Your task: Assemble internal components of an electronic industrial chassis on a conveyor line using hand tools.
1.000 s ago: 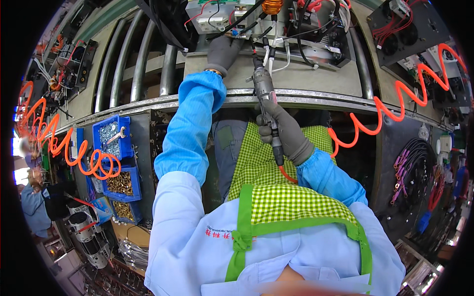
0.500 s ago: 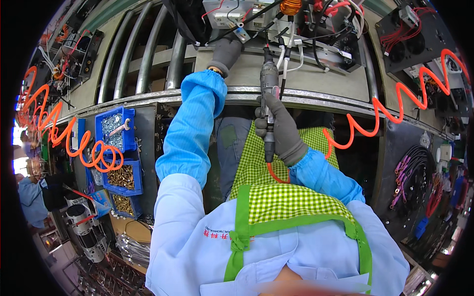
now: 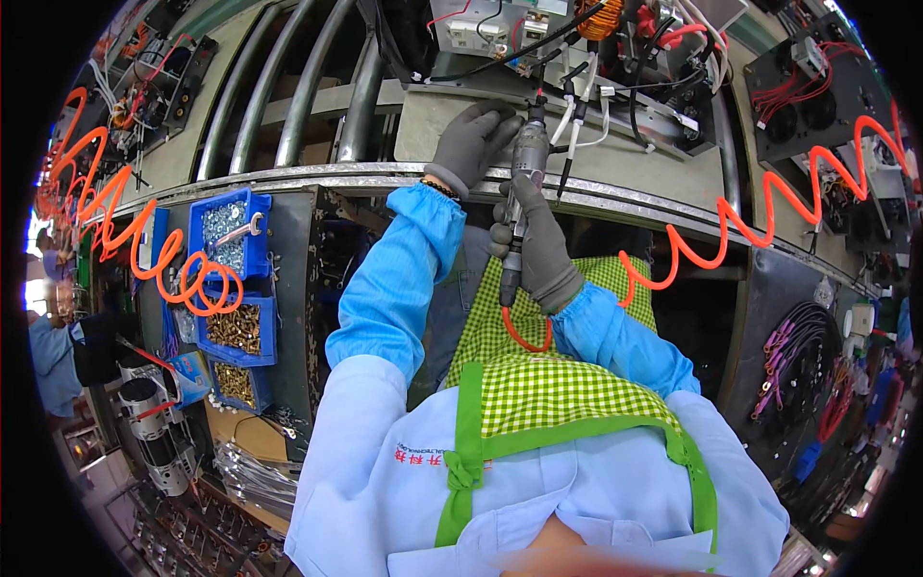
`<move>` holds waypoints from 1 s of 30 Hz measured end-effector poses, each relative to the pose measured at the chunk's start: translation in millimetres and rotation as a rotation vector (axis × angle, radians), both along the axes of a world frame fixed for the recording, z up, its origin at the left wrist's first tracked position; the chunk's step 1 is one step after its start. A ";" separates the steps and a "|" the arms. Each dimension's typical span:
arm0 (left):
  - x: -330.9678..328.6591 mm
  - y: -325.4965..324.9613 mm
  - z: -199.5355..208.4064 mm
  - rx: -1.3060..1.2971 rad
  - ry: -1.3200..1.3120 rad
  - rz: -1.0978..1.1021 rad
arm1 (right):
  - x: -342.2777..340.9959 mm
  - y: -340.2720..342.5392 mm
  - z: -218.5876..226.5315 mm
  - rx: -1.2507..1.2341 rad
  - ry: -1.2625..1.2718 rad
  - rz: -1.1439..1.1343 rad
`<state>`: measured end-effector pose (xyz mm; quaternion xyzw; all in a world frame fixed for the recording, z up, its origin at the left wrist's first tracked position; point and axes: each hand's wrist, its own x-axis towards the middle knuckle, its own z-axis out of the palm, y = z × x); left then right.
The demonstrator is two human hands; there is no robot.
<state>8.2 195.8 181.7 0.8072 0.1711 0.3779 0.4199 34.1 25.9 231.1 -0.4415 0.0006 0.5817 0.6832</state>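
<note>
My right hand (image 3: 536, 245), in a grey glove, grips a grey pneumatic screwdriver (image 3: 520, 192) upright, its tip up against an electrical assembly (image 3: 567, 58) on a grey tray. An orange coiled air hose (image 3: 731, 216) runs from the tool's lower end off to the right. My left hand (image 3: 471, 144), also gloved, rests on the tray beside the tool's tip, fingers spread by the white cables. Both arms are in blue sleeves, above a green checked apron (image 3: 567, 385).
Steel rails of a conveyor line (image 3: 288, 173) cross in front of me. Blue bins of silver screws (image 3: 226, 231) and brass screws (image 3: 236, 327) hang at the left, with another orange coiled hose (image 3: 106, 221). Black panels with red wires (image 3: 808, 87) are at the right; a person (image 3: 58, 346) is at the far left.
The screwdriver has gone up: my right hand raised it from in front of the apron until its tip meets the assembly. My left hand stays at the tray.
</note>
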 end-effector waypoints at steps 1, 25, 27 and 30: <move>2.3 -1.6 3.6 0.001 -0.004 0.000 | 1.1 -0.8 -1.1 0.001 -0.004 0.000; 14.5 -4.2 19.2 -1.493 -0.385 -0.335 | 47.5 -99.5 44.2 -0.122 -0.274 0.472; 13.5 -1.3 17.5 -1.471 -0.319 -0.268 | 47.1 -101.2 42.6 -0.112 -0.261 0.476; 7.9 4.3 21.0 -1.333 -0.213 -0.363 | 52.3 -107.3 34.6 -0.047 -0.075 0.475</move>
